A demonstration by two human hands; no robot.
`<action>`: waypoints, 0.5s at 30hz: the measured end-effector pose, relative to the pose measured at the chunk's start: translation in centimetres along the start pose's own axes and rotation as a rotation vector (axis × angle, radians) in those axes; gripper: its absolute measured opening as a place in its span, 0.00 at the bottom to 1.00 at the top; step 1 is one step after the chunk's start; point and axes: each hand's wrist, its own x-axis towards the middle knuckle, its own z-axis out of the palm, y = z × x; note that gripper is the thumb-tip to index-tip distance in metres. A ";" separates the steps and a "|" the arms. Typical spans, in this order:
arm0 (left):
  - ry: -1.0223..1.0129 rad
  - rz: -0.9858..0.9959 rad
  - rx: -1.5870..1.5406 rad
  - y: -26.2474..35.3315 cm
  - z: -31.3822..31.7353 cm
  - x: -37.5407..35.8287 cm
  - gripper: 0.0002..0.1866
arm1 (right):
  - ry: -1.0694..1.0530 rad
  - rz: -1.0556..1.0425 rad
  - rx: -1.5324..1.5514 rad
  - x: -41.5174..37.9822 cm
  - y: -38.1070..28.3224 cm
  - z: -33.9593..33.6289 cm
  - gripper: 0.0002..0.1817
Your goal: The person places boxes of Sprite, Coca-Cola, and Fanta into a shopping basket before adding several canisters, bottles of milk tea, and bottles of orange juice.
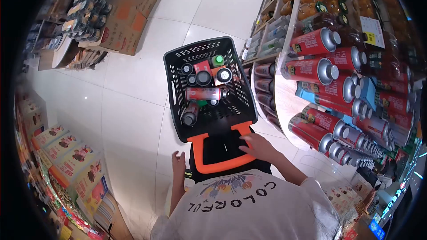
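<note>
A black perforated shopping basket (170,86) stands on the floor before me, with an orange handle (215,168) folded toward my body. My right hand (259,147) is on the right arm of that handle, its fingers curled over the inner edge. To the left of the handle, my left hand (179,162) hangs in the air, fingers bent and apart, holding nothing. Inside the basket, a red can (203,94) lies sideways across other goods. Around it are dark-capped containers (203,78), a white-capped container (223,75) and a green-capped bottle (218,60).
Close on the right, a rounded display shelf (287,91) carries several red gas canisters (307,72) lying on their sides. Bottles and jars (313,10) fill the racks behind. Cardboard boxes (122,29) are stacked at far left; printed packages (73,155) sit at near left. Pale floor tiles (129,80) lie between.
</note>
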 end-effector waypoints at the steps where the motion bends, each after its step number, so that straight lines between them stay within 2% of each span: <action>1: -0.072 -0.217 -0.199 0.9 0.1 -2.3 0.25 | 0.020 -0.117 -0.004 -1.6 -0.7 0.9 0.24; 2: -0.182 -0.302 -0.285 0.1 0.3 -2.9 0.25 | 0.050 -0.234 -0.016 -2.4 -0.9 1.8 0.24; 3: -0.630 -0.440 -0.473 0.3 0.9 -3.0 0.27 | 0.149 -0.330 -0.314 -3.0 -1.4 3.4 0.25; 4: -0.808 -0.474 -0.578 3.0 1.3 -4.0 0.28 | 0.077 -0.278 -0.341 -3.0 -2.4 2.5 0.26; 5: -0.837 -0.493 -0.569 2.9 0.9 -3.5 0.25 | 0.028 -0.246 -0.339 -2.5 -2.3 2.4 0.28; 8: -0.624 -0.406 -0.919 4.7 3.1 -5.4 0.21 | -0.120 -0.196 -0.422 -1.3 -3.6 2.7 0.31; 9: -0.652 -0.406 -0.946 5.3 2.6 -5.8 0.14 | -0.173 -0.178 -0.460 -1.2 -4.1 2.9 0.32; 12: -0.842 -0.338 -1.048 2.6 2.8 -2.5 0.13 | -0.066 -0.154 -0.471 -0.8 -4.4 3.7 0.35; 15: -0.815 -0.354 -0.981 3.2 2.5 -2.0 0.11 | -0.006 -0.124 -0.468 -1.4 -5.0 3.7 0.35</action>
